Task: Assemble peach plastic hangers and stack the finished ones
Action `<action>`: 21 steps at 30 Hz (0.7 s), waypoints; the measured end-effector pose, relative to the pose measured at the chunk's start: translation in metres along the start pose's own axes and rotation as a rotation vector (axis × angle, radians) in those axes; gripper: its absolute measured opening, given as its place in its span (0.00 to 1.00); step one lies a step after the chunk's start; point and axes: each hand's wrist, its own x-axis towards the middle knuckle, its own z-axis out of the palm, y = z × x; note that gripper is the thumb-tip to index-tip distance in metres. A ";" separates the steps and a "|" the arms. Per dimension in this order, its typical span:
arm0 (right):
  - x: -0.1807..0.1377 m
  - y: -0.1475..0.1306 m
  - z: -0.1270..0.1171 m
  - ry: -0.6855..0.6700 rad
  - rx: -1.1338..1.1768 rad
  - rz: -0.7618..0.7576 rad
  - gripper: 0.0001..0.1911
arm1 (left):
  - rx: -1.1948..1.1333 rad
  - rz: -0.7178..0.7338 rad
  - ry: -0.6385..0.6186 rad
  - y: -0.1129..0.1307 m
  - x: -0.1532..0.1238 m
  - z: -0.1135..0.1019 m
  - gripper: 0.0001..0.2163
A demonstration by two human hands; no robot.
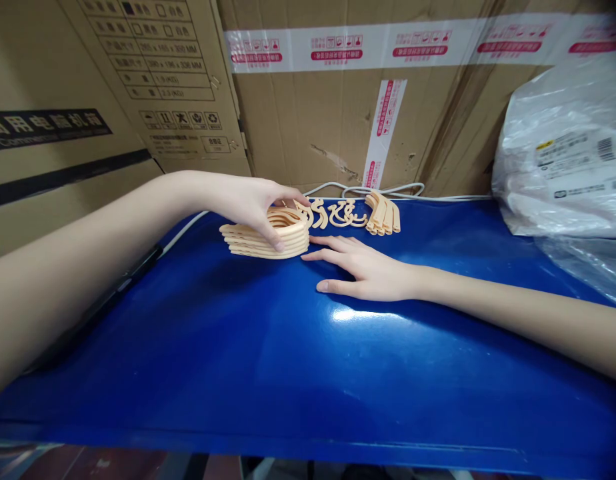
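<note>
A stack of peach-coloured plastic hangers (pixel 268 241) lies on the blue table (pixel 268 360) near its far edge. My left hand (pixel 255 203) curls over the top of the stack, thumb on the near side and fingers on the far side, gripping it. My right hand (pixel 365 267) lies flat on the table just right of the stack, fingers stretched toward it, holding nothing. Behind the stack sit loose peach hook pieces (pixel 338 213) and a small bundle of curved peach parts (pixel 383 215).
Large cardboard boxes (pixel 338 120) wall off the back and left. A white cable (pixel 368 190) runs along the table's far edge. A crinkled plastic bag with labels (pixel 568 167) sits at the right. The table's front edge is near the bottom of the view.
</note>
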 end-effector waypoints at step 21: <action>0.000 0.000 0.000 0.012 0.020 -0.010 0.29 | -0.150 -0.055 0.073 -0.026 -0.028 -0.017 0.28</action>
